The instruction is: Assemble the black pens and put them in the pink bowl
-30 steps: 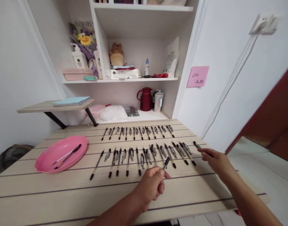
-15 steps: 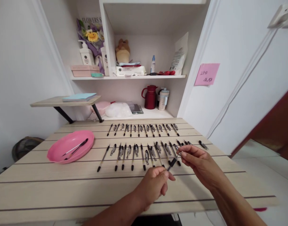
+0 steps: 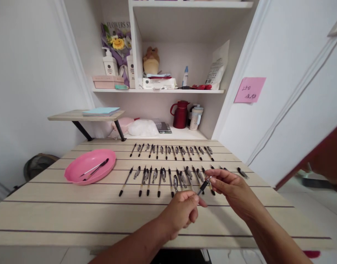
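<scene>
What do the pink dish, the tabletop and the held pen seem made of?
Pink dish: probably smooth plastic, given its soft sheen and even colour. Tabletop: wood or laminate, fairly matt, striped like pale planks. Held pen: likely plastic, greyish barrel, finish unclear.

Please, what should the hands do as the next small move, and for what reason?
Probably the right hand should gently turn the small, shiny tip of the slim, black-gripped pen barrel, while the left hand steadies it. The hands hold its opposite ends, so a turn seems ready; whether the tip is screwed on cannot be seen.
</scene>
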Motion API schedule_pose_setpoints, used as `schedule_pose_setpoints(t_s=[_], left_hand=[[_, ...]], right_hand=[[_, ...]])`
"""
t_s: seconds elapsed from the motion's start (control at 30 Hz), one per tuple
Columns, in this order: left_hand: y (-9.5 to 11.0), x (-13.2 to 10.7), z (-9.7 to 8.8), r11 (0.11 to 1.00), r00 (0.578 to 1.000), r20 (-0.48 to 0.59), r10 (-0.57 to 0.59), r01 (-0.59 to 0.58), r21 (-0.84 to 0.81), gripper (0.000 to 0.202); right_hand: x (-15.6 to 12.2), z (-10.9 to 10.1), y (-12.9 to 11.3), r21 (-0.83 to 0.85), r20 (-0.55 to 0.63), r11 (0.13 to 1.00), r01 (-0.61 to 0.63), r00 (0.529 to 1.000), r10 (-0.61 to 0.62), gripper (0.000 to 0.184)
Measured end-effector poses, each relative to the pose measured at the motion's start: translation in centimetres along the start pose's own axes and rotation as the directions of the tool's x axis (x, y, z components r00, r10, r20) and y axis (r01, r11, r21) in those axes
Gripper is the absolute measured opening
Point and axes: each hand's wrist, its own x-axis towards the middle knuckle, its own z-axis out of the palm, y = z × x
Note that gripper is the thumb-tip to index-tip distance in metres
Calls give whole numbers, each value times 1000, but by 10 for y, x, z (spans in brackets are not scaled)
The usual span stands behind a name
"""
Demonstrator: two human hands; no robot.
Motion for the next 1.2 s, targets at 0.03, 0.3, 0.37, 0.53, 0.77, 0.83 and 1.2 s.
schedule_pose_setpoints(t_s=[0.03,0.3,0.37,0.53,0.77,0.83,1.2], left_hand=[[2,0,-1,1000,1000,18,-6,6,-21,32],[9,5,-3,979,992,-84,99,-82,187,29],[9,5,-2,942,974,-132,185,-137,306,28],[7,3,1,901,948,-186,258,-166,402,30],[6,3,1,900,946,-200,256,-158,405,31],[7,3,0,905,948,-189,257,-167,391,31],[3,5,-2,956,969,-128,214,-180,231,29]], right_hand=[[1,1,-2,5,8,1000,8,1000,-8,35],[9,8,-9,17,40,996,89,995,-89,36],[9,7,-9,12,59,997,83,995,-83,35],[8,7,-11,38,74,997,68,995,-71,37],[9,12,-6,34,36,997,73,997,-74,38],[9,12,-7,18,46,998,59,997,-60,38],[8,18,-6,148,67,989,-24,998,14,22]])
